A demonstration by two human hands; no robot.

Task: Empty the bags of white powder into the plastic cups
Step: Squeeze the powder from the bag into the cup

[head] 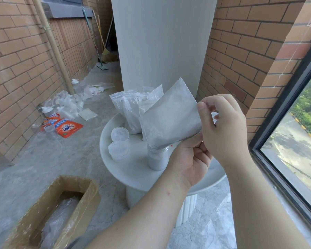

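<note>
The brand name "OMO" is read in white letters on an orange-red detergent pouch [68, 129] that lies flat on the floor near the brick wall. The word is seen tilted, turned away from the viewer. The smaller print around it is too small to be made out. A second, like-coloured pouch [49, 121] lies crumpled just behind it, and its print cannot be read.

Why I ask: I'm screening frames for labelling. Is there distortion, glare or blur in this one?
Head view: wide-angle bending curves the window frame and brick courses near the edges; soft daylight, no harsh glare; the bag, left hand and right hand look sharp; the white bag against the pale pillar gives low contrast; floor litter at far left is smeared.
</note>
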